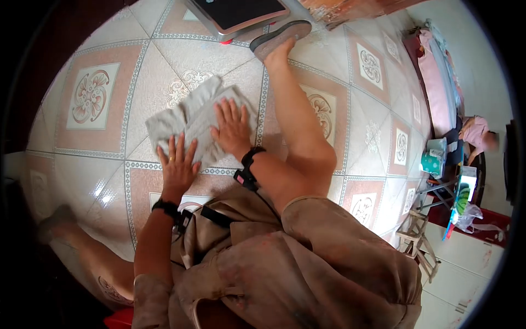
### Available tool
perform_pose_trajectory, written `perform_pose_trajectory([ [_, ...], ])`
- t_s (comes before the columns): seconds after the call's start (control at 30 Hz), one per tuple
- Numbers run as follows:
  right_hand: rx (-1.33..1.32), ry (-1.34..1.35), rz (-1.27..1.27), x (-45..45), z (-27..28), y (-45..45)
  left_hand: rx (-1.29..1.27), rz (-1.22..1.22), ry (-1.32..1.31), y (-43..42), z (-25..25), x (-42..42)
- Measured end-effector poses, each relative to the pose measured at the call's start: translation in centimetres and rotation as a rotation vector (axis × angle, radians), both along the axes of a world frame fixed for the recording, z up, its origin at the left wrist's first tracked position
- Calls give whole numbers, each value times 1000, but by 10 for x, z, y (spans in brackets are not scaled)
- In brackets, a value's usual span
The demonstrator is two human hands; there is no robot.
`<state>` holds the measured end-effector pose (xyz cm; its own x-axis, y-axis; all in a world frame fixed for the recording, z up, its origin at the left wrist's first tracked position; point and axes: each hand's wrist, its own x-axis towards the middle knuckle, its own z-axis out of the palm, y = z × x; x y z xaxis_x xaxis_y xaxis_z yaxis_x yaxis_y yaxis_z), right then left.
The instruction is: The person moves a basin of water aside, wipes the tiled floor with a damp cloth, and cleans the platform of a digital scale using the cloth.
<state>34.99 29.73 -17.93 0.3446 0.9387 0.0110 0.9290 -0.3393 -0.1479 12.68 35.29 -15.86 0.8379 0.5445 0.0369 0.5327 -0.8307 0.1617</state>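
Note:
A light grey cloth (194,112), folded and a little wrinkled, lies on the tiled floor in front of me. My left hand (179,162) rests flat on its near left edge, fingers spread, with a ring on one finger. Further right, my right hand (232,127) presses down on the cloth's right part, its fingers stretched out and slightly apart. Neither hand grips anything. Both wrists wear black straps with small devices on them.
A platform with a black top (244,13) stands on the floor ahead, beside my slippered right foot (280,39). To the right are a wooden stool (415,236), a small table (462,200) with a plastic bag, a teal and white bin (434,159) and a seated person (475,134).

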Motion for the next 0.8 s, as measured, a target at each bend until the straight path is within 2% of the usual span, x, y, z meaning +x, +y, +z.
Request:
perform_pose_trajectory([
  [0.17,-51,84,159,-47,8,-56,-64,-29,111,-60,12,-61],
  [0.3,-179,136,133,-56,23,-56,-139,39,173,-77,24,-68],
  [0.4,-47,168,201,-56,33,-52,-116,75,170,-79,29,-64],
  [0.53,29,119,457,-69,19,-60,-65,73,158,-74,20,-51],
  [0.6,-44,140,398,-71,23,-70,-113,102,240,-75,17,-43],
  [0.63,-81,161,369,-71,26,-70,-59,89,231,-75,17,-39],
  [0.73,-47,167,345,-53,21,-64,-144,94,285,-66,32,-21],
  [0.8,-80,158,305,-38,22,-53,-130,79,234,-53,22,2],
])
